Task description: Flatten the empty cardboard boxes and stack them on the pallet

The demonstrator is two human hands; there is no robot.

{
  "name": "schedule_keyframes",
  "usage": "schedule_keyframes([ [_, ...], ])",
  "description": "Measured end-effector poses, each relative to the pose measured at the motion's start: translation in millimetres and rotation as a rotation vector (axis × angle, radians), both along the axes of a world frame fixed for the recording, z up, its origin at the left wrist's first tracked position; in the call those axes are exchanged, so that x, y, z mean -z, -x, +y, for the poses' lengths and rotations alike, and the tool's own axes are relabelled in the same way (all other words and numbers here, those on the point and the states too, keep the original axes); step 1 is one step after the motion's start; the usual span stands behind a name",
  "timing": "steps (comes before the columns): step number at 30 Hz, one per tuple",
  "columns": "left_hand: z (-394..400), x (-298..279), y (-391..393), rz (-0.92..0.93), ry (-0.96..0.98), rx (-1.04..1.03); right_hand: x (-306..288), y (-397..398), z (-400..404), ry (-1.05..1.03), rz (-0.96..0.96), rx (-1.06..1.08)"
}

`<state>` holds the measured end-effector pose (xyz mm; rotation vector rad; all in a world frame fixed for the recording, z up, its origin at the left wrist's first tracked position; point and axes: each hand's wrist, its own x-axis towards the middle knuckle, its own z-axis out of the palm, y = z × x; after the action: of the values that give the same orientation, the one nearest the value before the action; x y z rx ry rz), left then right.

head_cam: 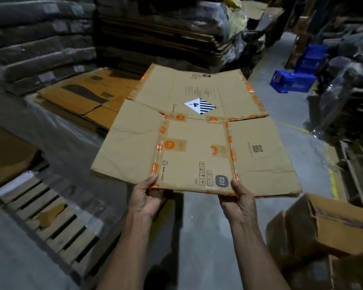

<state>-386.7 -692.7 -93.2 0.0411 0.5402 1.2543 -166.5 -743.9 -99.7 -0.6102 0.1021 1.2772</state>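
A flattened brown cardboard box with orange tape and a striped diamond label hangs level in the air in front of me. My left hand grips its near edge at the left corner of the middle panel. My right hand grips the same edge further right. To the left, a stack of flattened boxes lies on a plastic-wrapped load. A wooden pallet with bare slats sits on the floor at the lower left.
Unflattened cardboard boxes stand at the lower right. Tall wrapped stacks of cardboard rise behind. Blue crates sit on the grey floor at the right, near a yellow floor line and more pallets.
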Motion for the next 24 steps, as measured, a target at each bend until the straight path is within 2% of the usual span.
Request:
schedule_keyframes([
  [7, 124, 13, 53, -0.004, -0.078, -0.110, -3, 45, 153, -0.105, -0.029, -0.126],
  [14, 230, 4, 98, -0.083, -0.132, -0.258, -25, 90, 284, -0.134, -0.011, -0.237],
  [24, 356, -3, 93, -0.090, -0.138, -0.520, -34, 97, 460, -0.179, -0.019, -0.478],
])
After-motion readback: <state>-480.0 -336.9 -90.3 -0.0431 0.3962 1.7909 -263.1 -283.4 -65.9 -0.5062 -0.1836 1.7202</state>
